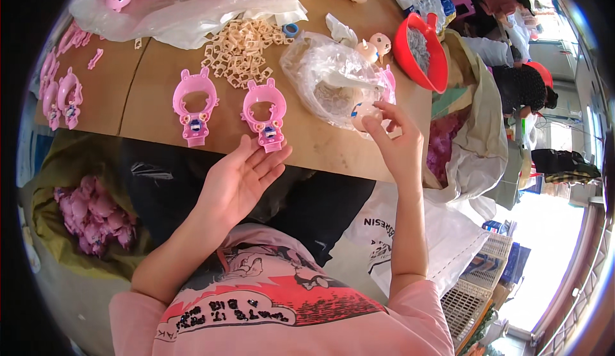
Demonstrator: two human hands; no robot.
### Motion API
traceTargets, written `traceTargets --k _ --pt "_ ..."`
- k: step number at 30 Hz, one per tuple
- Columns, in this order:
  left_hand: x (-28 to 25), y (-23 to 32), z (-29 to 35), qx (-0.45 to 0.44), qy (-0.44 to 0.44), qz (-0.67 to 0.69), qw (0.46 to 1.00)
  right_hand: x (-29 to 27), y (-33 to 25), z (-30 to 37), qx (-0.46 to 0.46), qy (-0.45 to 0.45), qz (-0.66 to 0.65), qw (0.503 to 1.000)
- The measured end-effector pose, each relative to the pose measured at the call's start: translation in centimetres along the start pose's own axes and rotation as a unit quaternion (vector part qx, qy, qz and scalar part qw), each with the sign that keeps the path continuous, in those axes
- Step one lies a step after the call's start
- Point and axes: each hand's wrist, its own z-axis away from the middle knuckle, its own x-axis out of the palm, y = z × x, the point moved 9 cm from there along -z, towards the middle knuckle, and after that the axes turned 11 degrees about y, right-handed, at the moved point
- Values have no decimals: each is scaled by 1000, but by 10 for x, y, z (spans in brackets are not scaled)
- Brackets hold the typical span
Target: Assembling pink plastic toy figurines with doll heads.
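Note:
Two pink plastic bear-shaped frames with round openings lie side by side near the table's front edge: the left frame (186,87) and the right frame (279,99). My left hand (240,180) is palm up with its fingers stretched, just below the right frame's foot; whether it touches is unclear. Between thumb and fingers, my right hand (402,139) pinches a round, pale doll face piece (364,112) with blue on it. Behind that piece lies a crumpled clear plastic bag (301,67) with small contents. A pink piece (387,82) shows beside it, partly hidden.
A heap of small beige plastic parts (240,48) sits mid-table near a blue ring (291,30). A red heart-shaped bowl (438,67) of small grey bits stands right. Pink figures (69,96) lie left; a sack (38,218) of pink pieces is below. People work beyond.

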Motion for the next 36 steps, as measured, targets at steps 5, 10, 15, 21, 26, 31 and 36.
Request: traceTargets --k 5,10,15,21,26,31,36 --pt "-1 3 -10 12 -27 -14 999 3 3 14 67 5 -56 996" --pt "-2 3 -14 22 -39 8 999 3 6 25 107 15 -98 989" --pt "4 3 -17 16 -45 11 999 -2 14 29 131 36 -118 984" --pt "-2 1 -26 7 -54 -13 998 0 21 34 136 35 -155 978" --pt "6 8 -12 30 -36 -66 997 -6 -8 33 -4 4 -96 995" --pt "17 5 -3 26 -77 -113 990 -28 -43 33 -241 19 -8 970" --pt "21 4 15 30 -95 -157 983 -7 -34 20 -227 -73 -35 971"
